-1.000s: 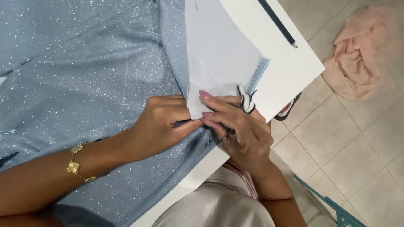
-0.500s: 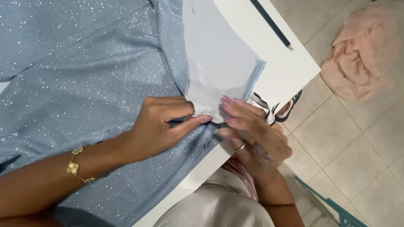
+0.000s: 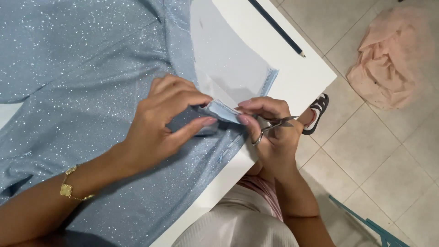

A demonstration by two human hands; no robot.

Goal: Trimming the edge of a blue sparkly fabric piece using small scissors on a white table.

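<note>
A light blue glittery fabric [image 3: 82, 77] is spread over a white table [image 3: 297, 77]. My left hand [image 3: 164, 123] pinches a folded edge of that fabric [image 3: 222, 111] between thumb and fingers. My right hand [image 3: 270, 126] grips the same edge from the right and also holds small metal scissors [image 3: 274, 126] tucked in its palm. A paler blue lining piece [image 3: 228, 64] lies flat just beyond my hands. I wear a gold bracelet [image 3: 68, 188] on my left wrist.
A dark pencil [image 3: 276, 27] lies near the table's far corner. On the tiled floor [image 3: 375, 160] sit a crumpled pink cloth [image 3: 393, 59], a black sandal [image 3: 318, 114] and a teal bar [image 3: 366, 224] at the lower right.
Both hands have lifted and folded the fabric edge between them. The right hand has turned, so the scissors in it now show.
</note>
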